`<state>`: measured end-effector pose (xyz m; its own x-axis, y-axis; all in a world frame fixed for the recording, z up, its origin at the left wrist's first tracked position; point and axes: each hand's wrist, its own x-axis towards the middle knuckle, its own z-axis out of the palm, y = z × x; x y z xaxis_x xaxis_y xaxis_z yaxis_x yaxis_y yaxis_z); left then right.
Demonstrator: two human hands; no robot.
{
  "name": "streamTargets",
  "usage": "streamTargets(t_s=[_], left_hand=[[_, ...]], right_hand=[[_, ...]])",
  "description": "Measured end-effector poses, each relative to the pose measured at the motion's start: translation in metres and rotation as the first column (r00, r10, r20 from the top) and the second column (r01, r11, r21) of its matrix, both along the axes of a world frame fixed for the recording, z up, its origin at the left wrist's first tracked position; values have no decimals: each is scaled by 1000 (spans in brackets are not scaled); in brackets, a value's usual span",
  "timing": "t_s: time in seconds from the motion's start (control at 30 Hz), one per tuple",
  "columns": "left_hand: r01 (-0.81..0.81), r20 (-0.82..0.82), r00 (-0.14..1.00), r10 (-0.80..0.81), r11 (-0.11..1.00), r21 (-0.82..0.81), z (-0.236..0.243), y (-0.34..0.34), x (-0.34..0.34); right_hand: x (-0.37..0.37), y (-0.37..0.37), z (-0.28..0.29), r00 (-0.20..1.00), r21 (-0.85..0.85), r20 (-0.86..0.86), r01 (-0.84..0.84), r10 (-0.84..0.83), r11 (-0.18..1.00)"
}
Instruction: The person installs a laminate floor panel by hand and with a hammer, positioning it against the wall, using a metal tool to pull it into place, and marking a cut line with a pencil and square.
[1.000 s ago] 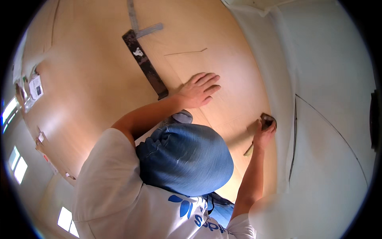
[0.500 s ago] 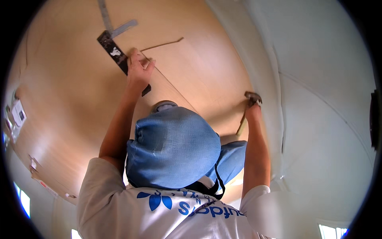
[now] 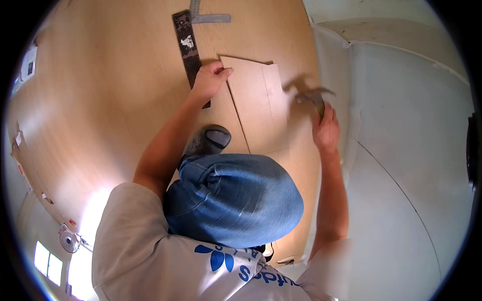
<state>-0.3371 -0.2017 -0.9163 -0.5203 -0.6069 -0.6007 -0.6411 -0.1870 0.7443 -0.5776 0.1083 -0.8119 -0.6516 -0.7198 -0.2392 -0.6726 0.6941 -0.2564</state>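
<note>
My left hand [image 3: 210,83] has its thumb and fingers closed at the left edge of a light wood floorboard [image 3: 251,100], near its far corner. A narrow dark gap runs along that edge. My right hand [image 3: 327,129] is wrapped round the handle of a claw hammer [image 3: 314,96]. The hammer's head is raised just right of the board and casts a shadow on the floor. Just left of my left hand lies a long dark metal bar [image 3: 187,50] with a white patch, partly covered by the hand. A metal square [image 3: 213,19] rests by its far end.
My bent knee [image 3: 236,200] in blue jeans and my shoe [image 3: 208,139] are close to the board's near end. A pale wall [image 3: 391,200] rises along the right side of the wood floor [image 3: 110,110]. Small items and a round fan-like object [image 3: 69,240] stand far left.
The hammer has been lifted and swung, its head now pointing away from me. My left hand has shifted along to the board's edge. The view has turned, so the floor items appear further right.
</note>
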Motion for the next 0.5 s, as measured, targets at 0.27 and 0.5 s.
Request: streamTargets(t_s=[0.27,0.5], left_hand=[[-79,-126,987,99,985,154,8,7,7],[-120,-194,969,155,976,181,-2,14,9]], right_hand=[[-47,-190,9,870,208,-95,-458,484,864],[-61,-237,0,674,456,-93,-626,733,633]])
